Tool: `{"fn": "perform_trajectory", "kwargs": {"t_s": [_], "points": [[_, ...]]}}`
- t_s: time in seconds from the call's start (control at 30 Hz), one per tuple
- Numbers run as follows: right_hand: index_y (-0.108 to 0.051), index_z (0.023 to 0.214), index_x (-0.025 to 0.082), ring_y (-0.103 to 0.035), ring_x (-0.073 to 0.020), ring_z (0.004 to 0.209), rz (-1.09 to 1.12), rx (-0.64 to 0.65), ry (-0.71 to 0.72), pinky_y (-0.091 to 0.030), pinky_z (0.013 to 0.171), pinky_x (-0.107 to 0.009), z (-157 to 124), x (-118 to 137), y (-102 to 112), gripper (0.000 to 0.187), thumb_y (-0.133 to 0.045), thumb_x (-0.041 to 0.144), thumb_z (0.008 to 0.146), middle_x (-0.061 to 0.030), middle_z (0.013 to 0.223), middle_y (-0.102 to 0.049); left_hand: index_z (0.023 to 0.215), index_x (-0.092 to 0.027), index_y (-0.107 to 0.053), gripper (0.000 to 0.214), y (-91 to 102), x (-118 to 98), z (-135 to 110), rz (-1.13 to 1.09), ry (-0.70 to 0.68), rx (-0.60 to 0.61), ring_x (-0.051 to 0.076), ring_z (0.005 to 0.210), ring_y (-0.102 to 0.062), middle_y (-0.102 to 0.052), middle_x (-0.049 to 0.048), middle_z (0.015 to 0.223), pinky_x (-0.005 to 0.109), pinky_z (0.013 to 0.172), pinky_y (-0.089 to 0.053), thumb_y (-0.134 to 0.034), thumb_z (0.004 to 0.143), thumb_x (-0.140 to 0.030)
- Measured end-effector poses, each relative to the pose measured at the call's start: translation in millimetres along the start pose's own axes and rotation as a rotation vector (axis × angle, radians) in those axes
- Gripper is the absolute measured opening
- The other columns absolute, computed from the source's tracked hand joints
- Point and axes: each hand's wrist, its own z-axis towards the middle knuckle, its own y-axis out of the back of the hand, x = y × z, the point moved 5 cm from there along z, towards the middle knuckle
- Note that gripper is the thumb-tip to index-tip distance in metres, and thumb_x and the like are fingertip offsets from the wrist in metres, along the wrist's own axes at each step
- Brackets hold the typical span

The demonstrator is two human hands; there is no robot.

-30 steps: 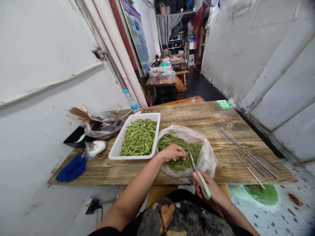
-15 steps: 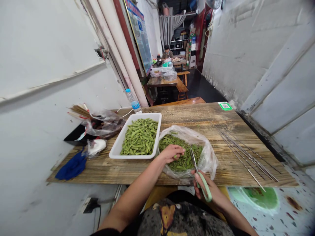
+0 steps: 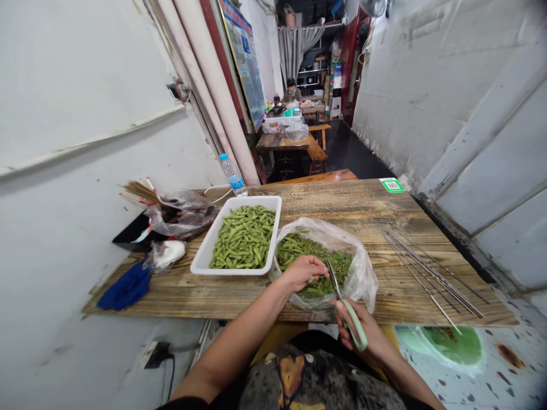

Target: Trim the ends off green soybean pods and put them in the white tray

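Green pods [image 3: 243, 236] lie heaped in a white tray [image 3: 204, 257] on the wooden table [image 3: 316, 199]; just right of it, over an open plastic bag [image 3: 363, 279] of loose greenery [image 3: 299, 245], the left hand [image 3: 305, 272] has its fingers curled together, pinching a small pod [image 3: 310, 280]; near those fingertips point the blades of scissors [image 3: 356, 323], their pale green handles gripped by the right hand [image 3: 371, 330]; farther right lie thin metal skewers [image 3: 427, 273]

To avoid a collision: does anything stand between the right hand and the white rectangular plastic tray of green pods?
Yes: the left hand and, beneath it, the crumpled translucent plastic bag stand between the right hand and the tray.
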Motion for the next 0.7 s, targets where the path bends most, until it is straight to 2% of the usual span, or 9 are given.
{"fn": "perform_trajectory", "kwargs": {"t_s": [0.1, 0.2, 0.27, 0.33, 0.43, 0.53, 0.6, 0.67, 0.7], "points": [[-0.052, 0.088, 0.021, -0.031, -0.0037, 0.036, -0.024, -0.02, -0.004, -0.027, 0.03, -0.016, 5, -7, 3, 0.042, -0.065, 0.058, 0.072, 0.0098, 0.056, -0.04, 0.066, -0.012, -0.053, 0.025, -0.7, -5, -7, 0.073, -0.021, -0.054, 0.002, 0.038, -0.036, -0.063, 0.0029, 0.061, 0.018, 0.042, -0.024, -0.072, 0.059, -0.027], [-0.053, 0.094, 0.022, -0.034, -0.005, 0.038, -0.043, -0.052, 0.012, -0.031, 0.032, -0.017, 7, -8, 6, 0.048, -0.067, 0.059, 0.068, 0.0095, 0.056, -0.041, 0.072, -0.013, -0.056, 0.019, 17.0, -36, -23, 0.256, -0.182, -0.236, 0.005, 0.045, -0.044, -0.063, 0.0015, 0.062, 0.019, 0.046, -0.031, -0.067, 0.063, -0.026], [-0.052, 0.1, 0.022, -0.038, -0.0062, 0.041, -0.054, -0.058, 0.031, -0.034, 0.035, -0.018, 6, -7, 8, 0.052, -0.067, 0.06, 0.068, 0.0089, 0.057, -0.042, 0.078, -0.013, -0.059, 0.018, 45.0, -75, -43, 0.455, -0.394, -0.482, 0.009, 0.055, -0.052, -0.064, 0.0013, 0.067, 0.02, 0.054, -0.038, -0.064, 0.066, -0.025], [-0.051, 0.104, 0.023, -0.042, -0.0074, 0.045, -0.079, -0.056, 0.038, -0.037, 0.04, -0.019, 5, -6, 10, 0.052, -0.065, 0.06, 0.071, 0.0077, 0.06, -0.045, 0.083, -0.014, -0.061, 0.016, 81.4, -118, -70, 0.673, -0.618, -0.827, 0.012, 0.067, -0.057, -0.065, 0.0027, 0.077, 0.022, 0.065, -0.043, -0.058, 0.071, -0.025], [-0.051, 0.106, 0.024, -0.045, -0.0095, 0.051, -0.12, -0.045, 0.022, -0.039, 0.045, -0.022, 3, -7, 13, 0.048, -0.06, 0.06, 0.075, 0.0053, 0.066, -0.048, 0.088, -0.014, -0.062, 0.018, 129.3, -158, -94, 1.033, -0.657, -1.161, 0.016, 0.075, -0.058, -0.065, 0.0057, 0.083, 0.029, 0.075, -0.044, -0.052, 0.076, -0.025], [-0.052, 0.104, 0.024, -0.044, -0.0108, 0.051, -0.125, -0.023, 0.005, -0.038, 0.045, -0.023, 3, -8, 12, 0.047, -0.059, 0.061, 0.075, 0.0047, 0.067, -0.046, 0.079, -0.014, -0.066, 0.017, 148.9, -165, -92, 1.331, -0.514, -1.169, 0.024, 0.09, -0.058, -0.065, 0.0125, 0.093, 0.035, 0.084, -0.042, -0.053, 0.077, -0.025], [-0.053, 0.102, 0.025, -0.043, -0.0107, 0.05, -0.108, -0.045, 0.01, -0.036, 0.044, -0.023, 4, -8, 11, 0.046, -0.06, 0.061, 0.074, 0.0046, 0.067, -0.045, 0.08, -0.015, -0.068, 0.02, 137.8, -155, -85, 1.414, -0.55, -1.103, 0.026, 0.101, -0.055, -0.063, 0.0139, 0.106, 0.039, 0.09, -0.039, -0.052, 0.08, -0.027], [-0.054, 0.1, 0.025, -0.041, -0.0104, 0.048, -0.096, -0.062, 0.009, -0.035, 0.042, -0.023, 5, -8, 10, 0.046, -0.061, 0.061, 0.072, 0.0046, 0.066, -0.045, 0.083, -0.017, -0.069, 0.022, 111.8, -135, -68, 1.422, -0.624, -0.893, 0.024, 0.104, -0.054, -0.063, 0.011, 0.109, 0.038, 0.094, -0.038, -0.048, 0.083, -0.024], [-0.055, 0.1, 0.025, -0.041, -0.0104, 0.048, -0.098, -0.062, 0.005, -0.034, 0.042, -0.023, 6, -8, 10, 0.047, -0.062, 0.062, 0.071, 0.0046, 0.065, -0.044, 0.083, -0.018, -0.07, 0.021, 95.5, -121, -53, 1.426, -0.608, -0.689, 0.022, 0.101, -0.056, -0.065, 0.0097, 0.103, 0.035, 0.094, -0.039, -0.049, 0.082, -0.022]]}}
